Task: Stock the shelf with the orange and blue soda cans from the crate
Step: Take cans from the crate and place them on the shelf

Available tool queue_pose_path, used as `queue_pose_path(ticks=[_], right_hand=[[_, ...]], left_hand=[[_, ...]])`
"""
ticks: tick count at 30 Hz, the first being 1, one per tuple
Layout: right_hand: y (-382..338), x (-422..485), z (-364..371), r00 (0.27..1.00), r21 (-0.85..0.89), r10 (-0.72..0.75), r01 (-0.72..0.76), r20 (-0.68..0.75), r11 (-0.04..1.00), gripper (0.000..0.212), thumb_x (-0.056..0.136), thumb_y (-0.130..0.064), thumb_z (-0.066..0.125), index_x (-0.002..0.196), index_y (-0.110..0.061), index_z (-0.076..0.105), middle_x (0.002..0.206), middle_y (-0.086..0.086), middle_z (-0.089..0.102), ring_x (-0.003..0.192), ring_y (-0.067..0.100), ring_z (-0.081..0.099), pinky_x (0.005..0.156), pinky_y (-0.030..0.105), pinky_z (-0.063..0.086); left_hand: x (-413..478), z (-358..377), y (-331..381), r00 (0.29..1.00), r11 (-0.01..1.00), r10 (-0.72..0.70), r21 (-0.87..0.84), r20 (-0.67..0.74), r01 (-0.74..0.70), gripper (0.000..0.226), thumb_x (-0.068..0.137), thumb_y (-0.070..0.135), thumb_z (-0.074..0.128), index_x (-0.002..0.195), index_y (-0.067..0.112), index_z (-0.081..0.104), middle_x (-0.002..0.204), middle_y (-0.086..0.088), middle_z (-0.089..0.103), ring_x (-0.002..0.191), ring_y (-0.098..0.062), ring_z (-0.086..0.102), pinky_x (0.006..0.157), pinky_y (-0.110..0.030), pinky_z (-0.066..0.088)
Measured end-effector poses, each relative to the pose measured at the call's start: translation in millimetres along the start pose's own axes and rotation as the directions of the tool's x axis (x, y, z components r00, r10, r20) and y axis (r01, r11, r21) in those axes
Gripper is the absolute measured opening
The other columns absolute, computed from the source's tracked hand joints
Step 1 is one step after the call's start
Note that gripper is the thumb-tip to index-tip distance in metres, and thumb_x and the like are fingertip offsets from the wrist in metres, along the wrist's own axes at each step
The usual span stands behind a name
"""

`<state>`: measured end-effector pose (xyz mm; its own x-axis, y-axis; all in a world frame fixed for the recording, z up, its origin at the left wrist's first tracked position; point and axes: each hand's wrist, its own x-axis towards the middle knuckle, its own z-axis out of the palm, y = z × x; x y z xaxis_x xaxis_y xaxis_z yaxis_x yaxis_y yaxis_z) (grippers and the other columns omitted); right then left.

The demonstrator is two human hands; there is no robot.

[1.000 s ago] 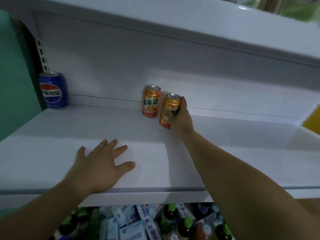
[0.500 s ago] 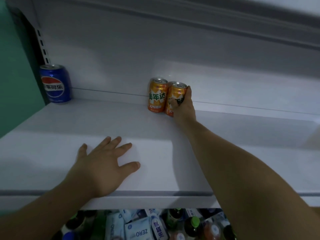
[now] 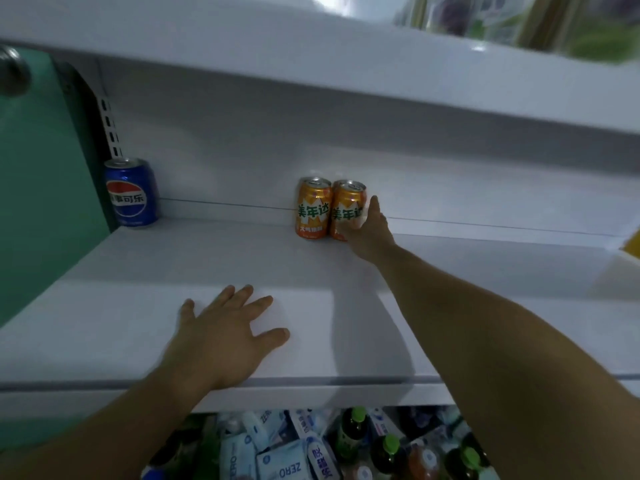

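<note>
Two orange soda cans stand upright and touching at the back of the white shelf (image 3: 485, 306): the left orange can (image 3: 312, 207) and the right orange can (image 3: 347, 207). My right hand (image 3: 369, 230) holds the right can low on its right side, with the thumb across the lower front and a finger up its side. A blue soda can (image 3: 130, 192) stands alone in the far left back corner. My left hand (image 3: 228, 336) rests flat on the shelf's front part, fingers spread, holding nothing.
The shelf above (image 3: 381, 74) overhangs closely. A green side panel (image 3: 41, 188) bounds the left end. Below the shelf edge lie dark bottles with green caps (image 3: 353, 431) and blue-white packets (image 3: 280, 459). Something yellow (image 3: 632, 245) shows at the far right.
My right hand pushed the tilted orange can back and stood it upright against the other orange can; the hand now sits lower on it, uncovering the label. My left hand stayed flat.
</note>
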<state>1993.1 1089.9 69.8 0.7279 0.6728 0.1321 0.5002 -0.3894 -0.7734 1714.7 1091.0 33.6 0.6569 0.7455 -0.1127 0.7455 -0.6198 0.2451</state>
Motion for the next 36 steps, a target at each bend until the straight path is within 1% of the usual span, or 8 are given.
queue_pose_path(ticks=[4,8,12,16,20,28,33,36], right_hand=[[12.9,-57.0,-53.6,0.997,-0.301,0.017,0.007,0.076,0.954,0.086,0.092,-0.051,0.055,0.155,-0.015,0.007,0.159,0.011,0.023,0.143,0.031,0.028,0.111,0.038,0.029],[32.8,-129.7,-126.4,0.992,-0.459,0.09,-0.039,0.09,0.888,0.081,0.095,-0.051,0.05,0.155,-0.013,0.011,0.156,0.013,0.03,0.138,0.032,0.037,0.108,0.036,0.033],[61.4,-205.4,-197.5,0.982,-0.517,0.188,-0.156,0.009,0.841,0.076,0.096,-0.053,0.048,0.155,-0.016,0.016,0.154,0.012,0.033,0.132,0.033,0.043,0.101,0.038,0.038],[94.8,-284.1,-252.8,0.948,-0.491,0.287,-0.317,-0.136,0.812,0.075,0.095,-0.053,0.049,0.154,-0.016,0.019,0.153,0.011,0.036,0.13,0.032,0.045,0.1,0.039,0.041],[134.7,-363.1,-284.9,0.881,-0.441,0.408,-0.472,-0.237,0.763,0.07,0.095,-0.05,0.052,0.151,-0.014,0.027,0.149,0.011,0.041,0.129,0.031,0.046,0.097,0.038,0.044],[219.1,-483.1,-323.3,0.661,-0.363,0.657,-0.75,-0.363,0.553,0.077,0.093,-0.056,0.051,0.154,-0.018,0.022,0.155,0.007,0.034,0.137,0.027,0.039,0.107,0.035,0.036],[280.0,-527.7,-336.4,0.543,-0.238,0.751,-0.84,-0.376,0.488,0.071,0.094,-0.05,0.053,0.152,-0.022,0.024,0.151,0.006,0.04,0.133,0.027,0.043,0.102,0.035,0.038],[327.2,-541.1,-340.5,0.482,-0.186,0.812,-0.876,-0.331,0.444,0.059,0.095,-0.043,0.055,0.145,-0.019,0.035,0.138,0.006,0.052,0.114,0.021,0.054,0.089,0.03,0.044]], left_hand=[[0.2,-5.6,1.3,0.999,0.999,0.013,0.029,0.051,-0.014,0.074,0.084,0.077,0.022,0.149,0.044,0.008,0.159,0.015,-0.005,0.146,-0.009,-0.004,0.116,-0.053,-0.005],[-3.9,-20.8,11.0,0.99,1.0,0.006,-0.008,0.144,-0.005,0.078,0.085,0.072,0.036,0.15,0.037,0.013,0.16,0.007,0.001,0.147,-0.017,0.002,0.116,-0.051,0.0],[-25.6,-25.2,87.9,0.957,0.951,0.266,-0.196,0.118,-0.24,0.072,0.088,0.054,0.055,0.147,0.021,0.031,0.156,-0.001,0.026,0.141,-0.019,0.029,0.114,-0.031,0.023],[-83.9,-0.7,196.2,0.814,0.823,0.563,-0.185,0.142,-0.537,0.068,0.089,0.05,0.057,0.146,0.024,0.032,0.155,0.002,0.028,0.141,-0.019,0.029,0.112,-0.029,0.024],[-139.9,46.3,276.8,0.63,0.672,0.739,-0.184,0.24,-0.717,0.068,0.087,0.049,0.06,0.145,0.025,0.035,0.151,0.0,0.035,0.135,-0.02,0.038,0.108,-0.03,0.033],[-201.7,149.0,364.1,0.345,0.491,0.779,-0.168,0.523,-0.855,0.071,0.091,0.048,0.055,0.149,0.021,0.026,0.156,0.0,0.025,0.14,-0.02,0.031,0.11,-0.031,0.03],[-210.8,205.3,411.6,0.246,0.413,0.774,-0.17,0.583,-0.895,0.057,0.086,0.044,0.061,0.137,0.024,0.046,0.14,-0.002,0.046,0.125,-0.021,0.046,0.102,-0.031,0.039],[-206.6,251.9,439.8,0.22,0.412,0.749,-0.178,0.625,-0.894,0.058,0.077,0.053,0.063,0.131,0.032,0.05,0.133,0.001,0.052,0.117,-0.021,0.052,0.097,-0.032,0.043]])
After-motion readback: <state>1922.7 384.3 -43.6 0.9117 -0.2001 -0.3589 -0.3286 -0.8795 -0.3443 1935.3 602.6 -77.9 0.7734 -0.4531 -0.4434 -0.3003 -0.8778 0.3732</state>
